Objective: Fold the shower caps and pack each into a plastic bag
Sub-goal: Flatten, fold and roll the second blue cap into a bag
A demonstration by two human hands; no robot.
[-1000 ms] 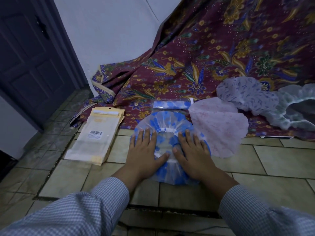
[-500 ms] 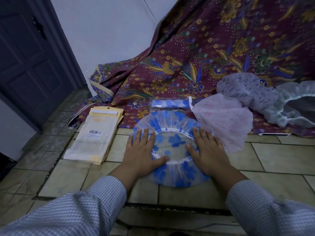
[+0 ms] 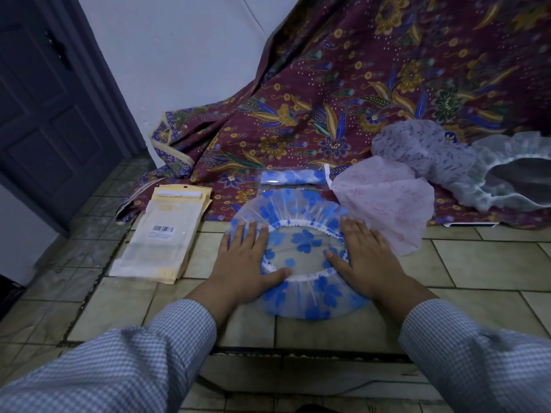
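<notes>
A clear shower cap with blue flowers (image 3: pixel 301 242) lies spread flat on the tiled floor, its white elastic opening facing up. My left hand (image 3: pixel 244 260) presses flat on its left side, thumb at the elastic rim. My right hand (image 3: pixel 366 260) presses flat on its right side, fingers apart. Just behind it lies a packed blue cap in a plastic bag (image 3: pixel 292 177). A stack of empty plastic bags (image 3: pixel 162 236) with a barcode label rests to the left. A pink cap (image 3: pixel 384 204), a lilac cap (image 3: pixel 423 150) and a white-edged cap (image 3: pixel 512 180) sit to the right.
A maroon batik cloth (image 3: pixel 357 93) with gold and blue flowers drapes down from the back onto the floor under the spare caps. A dark door (image 3: pixel 44 108) stands at the left beside a white wall. A dark gap in the floor (image 3: pixel 298 353) runs near my sleeves.
Both hands have slid apart from the cap's middle to its left and right sides, and the elastic opening has stretched wider, flattening the cap.
</notes>
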